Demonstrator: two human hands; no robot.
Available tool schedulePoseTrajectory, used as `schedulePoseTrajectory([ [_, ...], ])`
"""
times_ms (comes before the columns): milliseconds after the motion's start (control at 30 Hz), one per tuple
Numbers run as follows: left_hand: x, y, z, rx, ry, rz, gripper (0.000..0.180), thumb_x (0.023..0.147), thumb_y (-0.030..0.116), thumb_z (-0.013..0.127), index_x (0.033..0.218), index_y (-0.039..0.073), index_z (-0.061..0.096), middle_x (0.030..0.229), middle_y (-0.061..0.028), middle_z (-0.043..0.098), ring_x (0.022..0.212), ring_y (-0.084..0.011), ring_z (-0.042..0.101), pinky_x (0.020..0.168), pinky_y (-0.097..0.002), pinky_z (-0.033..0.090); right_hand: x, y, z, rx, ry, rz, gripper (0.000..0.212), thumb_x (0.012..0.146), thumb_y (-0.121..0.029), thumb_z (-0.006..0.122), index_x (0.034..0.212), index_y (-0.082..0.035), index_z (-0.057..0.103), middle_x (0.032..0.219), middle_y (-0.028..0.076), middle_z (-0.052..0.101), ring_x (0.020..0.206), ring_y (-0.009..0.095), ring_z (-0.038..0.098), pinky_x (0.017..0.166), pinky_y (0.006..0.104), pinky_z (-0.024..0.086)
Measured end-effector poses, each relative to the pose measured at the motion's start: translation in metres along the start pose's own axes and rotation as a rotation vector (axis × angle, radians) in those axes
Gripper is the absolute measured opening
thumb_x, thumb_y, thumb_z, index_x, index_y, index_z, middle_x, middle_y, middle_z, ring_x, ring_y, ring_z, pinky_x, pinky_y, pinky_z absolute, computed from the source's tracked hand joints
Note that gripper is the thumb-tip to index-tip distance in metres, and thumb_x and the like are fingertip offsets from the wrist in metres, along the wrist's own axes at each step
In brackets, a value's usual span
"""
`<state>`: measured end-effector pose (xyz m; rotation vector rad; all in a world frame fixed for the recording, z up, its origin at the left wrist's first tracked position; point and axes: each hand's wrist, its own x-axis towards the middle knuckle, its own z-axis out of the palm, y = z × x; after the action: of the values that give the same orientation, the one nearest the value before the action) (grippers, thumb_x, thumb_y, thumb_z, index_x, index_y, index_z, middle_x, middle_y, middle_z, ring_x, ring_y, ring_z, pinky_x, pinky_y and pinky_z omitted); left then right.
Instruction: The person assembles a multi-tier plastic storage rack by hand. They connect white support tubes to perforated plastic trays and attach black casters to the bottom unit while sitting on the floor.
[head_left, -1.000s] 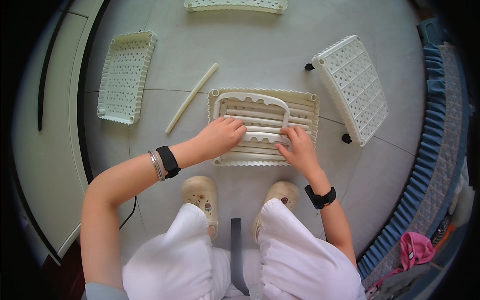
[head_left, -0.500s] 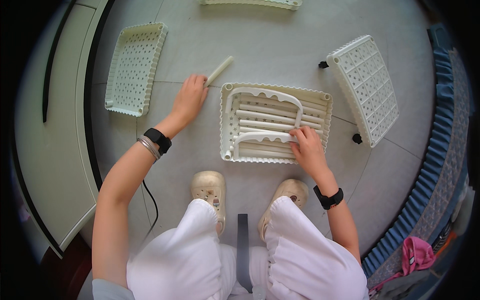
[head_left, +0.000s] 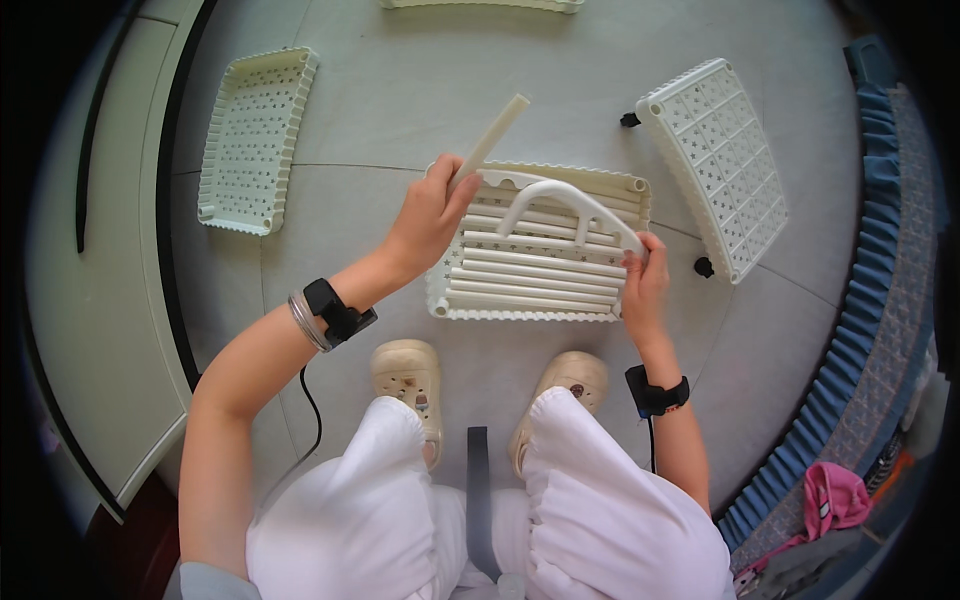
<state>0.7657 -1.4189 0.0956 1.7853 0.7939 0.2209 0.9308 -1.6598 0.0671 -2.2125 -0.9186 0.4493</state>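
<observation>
Head view, the only one: floor (head_left: 350,110) is grey tile w/ thin joints; pale cabinet (head_left: 110,300) on the L, blue ruffled fabric (head_left: 830,370) down the R side, pink cloth (head_left: 835,498) near the lower R. White star-pattern trays lie around: L tray (head_left: 252,145) open side up, far tray (head_left: 480,4) cut by the upper edge, R tray (head_left: 725,170) tilted, underside showing, w/ black casters (head_left: 704,267). Person sits or squats, can't tell which; beige clogs (head_left: 405,370) on the tile, nearer than the middle tray (head_left: 440,310). L forearm angles up & inward, black band (head_left: 335,310) + bangles at the wrist; L hand (head_left: 425,225) is over the middle tray's L side, fingers closed round a white tube (head_left: 500,130). Tube sticks out past the grip, up & to the R; its lower end is hidden in the hand. R forearm comes up steeply, black band at that wrist too; R hand (head_left: 645,290) is at the tray's R edge, thumb & fingers pinching the R end of a white curved handle (head_left: 570,192). Handle arches L from that grip, above the white rods (head_left: 540,273) lying side by side in the middle tray. Tube & handle are apart, tube farther L.
</observation>
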Motion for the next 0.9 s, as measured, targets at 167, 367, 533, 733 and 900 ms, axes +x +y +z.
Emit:
schedulePoseTrajectory([
  [167, -0.014, -0.015, 0.004, -0.079, -0.036, -0.053, 0.028, 0.099, 0.029, 0.042, 0.096, 0.002, 0.049, 0.061, -0.0024, 0.048, 0.056, -0.0106, 0.042, 0.054, -0.0284, 0.037, -0.022, 0.048, -0.033, 0.172, 0.275, 0.324, 0.019, 0.096, -0.014, 0.043, 0.11, -0.001, 0.045, 0.086, 0.01, 0.056, 0.072, 0.02, 0.055, 0.068, 0.0328, 0.045],
  [367, -0.015, -0.019, 0.013, -0.108, -0.062, -0.135, 0.028, 0.099, 0.031, 0.04, 0.1, 0.004, 0.049, 0.062, 0.0002, 0.049, 0.058, -0.0075, 0.042, 0.056, -0.0248, 0.035, -0.073, 0.101, -0.013, 0.034, 0.351, 0.598, 0.029, 0.093, -0.021, 0.049, 0.108, 0.003, 0.044, 0.093, 0.015, 0.054, 0.081, 0.023, 0.053, 0.076, 0.0352, 0.043],
  [533, -0.014, 0.0, 0.029, -0.149, -0.198, -0.186, 0.024, 0.1, 0.026, 0.037, 0.104, 0.005, 0.048, 0.065, 0.0019, 0.049, 0.058, -0.0047, 0.04, 0.053, -0.0219, 0.034, -0.081, 0.097, -0.011, -0.331, 0.397, 0.505, 0.03, 0.091, -0.022, 0.054, 0.107, 0.001, 0.047, 0.098, 0.013, 0.054, 0.085, 0.022, 0.052, 0.079, 0.0353, 0.042],
  [733, -0.044, 0.046, 0.07, -0.224, -0.65, -0.202, 0.023, 0.098, 0.024, 0.038, 0.107, 0.003, 0.041, 0.076, -0.0081, 0.058, 0.071, -0.0209, 0.058, 0.068, -0.0342, 0.046, -0.037, -0.024, -0.02, 0.799, -0.17, 0.286, 0.033, 0.093, -0.022, 0.052, 0.121, -0.005, 0.044, 0.109, 0.006, 0.053, 0.089, 0.012, 0.05, 0.081, 0.0278, 0.042],
  [900, -0.052, 0.058, 0.082, -0.142, -0.811, -0.039, 0.024, 0.097, 0.026, 0.038, 0.106, 0.004, 0.042, 0.083, -0.0129, 0.058, 0.076, -0.029, 0.059, 0.068, -0.0395, 0.047, -0.037, -0.071, -0.006, 1.052, -0.325, 0.321, 0.025, 0.099, -0.028, 0.042, 0.109, -0.005, 0.043, 0.112, 0.011, 0.054, 0.093, 0.014, 0.053, 0.081, 0.0296, 0.046],
])
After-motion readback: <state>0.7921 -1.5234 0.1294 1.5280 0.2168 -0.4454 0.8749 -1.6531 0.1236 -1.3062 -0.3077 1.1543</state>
